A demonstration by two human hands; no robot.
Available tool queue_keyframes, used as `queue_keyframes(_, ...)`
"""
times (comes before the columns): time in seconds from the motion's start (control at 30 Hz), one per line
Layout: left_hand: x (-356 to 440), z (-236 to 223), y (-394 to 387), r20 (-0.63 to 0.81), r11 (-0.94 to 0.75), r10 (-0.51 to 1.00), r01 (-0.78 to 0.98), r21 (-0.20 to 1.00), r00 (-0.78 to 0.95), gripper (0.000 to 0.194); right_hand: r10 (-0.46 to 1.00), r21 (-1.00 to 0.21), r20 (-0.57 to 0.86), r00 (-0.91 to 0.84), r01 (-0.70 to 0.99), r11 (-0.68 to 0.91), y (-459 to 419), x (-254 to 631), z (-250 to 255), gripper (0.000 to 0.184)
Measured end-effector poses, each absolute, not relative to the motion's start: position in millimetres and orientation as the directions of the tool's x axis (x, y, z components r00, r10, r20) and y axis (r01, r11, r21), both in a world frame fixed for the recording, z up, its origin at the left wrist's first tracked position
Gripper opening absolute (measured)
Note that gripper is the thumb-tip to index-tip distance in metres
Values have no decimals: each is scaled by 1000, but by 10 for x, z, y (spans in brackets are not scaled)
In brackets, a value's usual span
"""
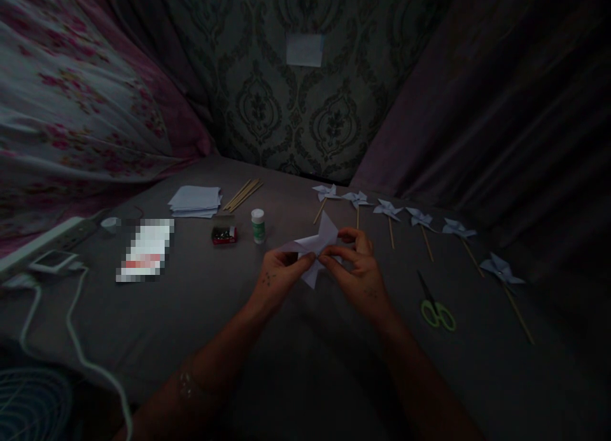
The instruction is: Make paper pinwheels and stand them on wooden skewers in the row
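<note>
A pale folded paper pinwheel (319, 242) is held just above the grey cloth-covered surface (296, 364) at the centre. My left hand (279, 272) pinches its left side with closed fingers. On the other side my right hand (357, 263) pinches the paper near the middle, fingers curled over it. Several points of the paper stick out above and below my fingers.
Several finished pinwheels on sticks (420, 219) lie in a row to the right, with green-handled scissors (435, 310) in front. To the left are a glue bottle (258, 225), a small red box (224, 233), wooden sticks (243, 194), a paper stack (195, 200), a power strip (52, 240) and cable.
</note>
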State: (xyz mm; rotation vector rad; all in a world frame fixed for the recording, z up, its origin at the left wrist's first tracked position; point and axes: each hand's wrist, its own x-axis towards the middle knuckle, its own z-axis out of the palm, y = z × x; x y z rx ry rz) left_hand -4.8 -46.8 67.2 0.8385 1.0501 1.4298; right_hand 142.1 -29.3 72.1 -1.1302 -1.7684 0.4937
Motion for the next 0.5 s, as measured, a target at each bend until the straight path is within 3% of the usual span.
queue_keyframes(0.23, -53, 627, -451, 3, -47, 990, -314, 948, -141, 27, 905, -843, 415, -97, 332, 423, -261, 1406, 714, 12)
queue_keyframes(0.5, -72, 657, -468, 51, -80, 990, -234, 969, -129, 20, 903, -874, 403, -147, 232, 428, -234, 1403, 733, 9)
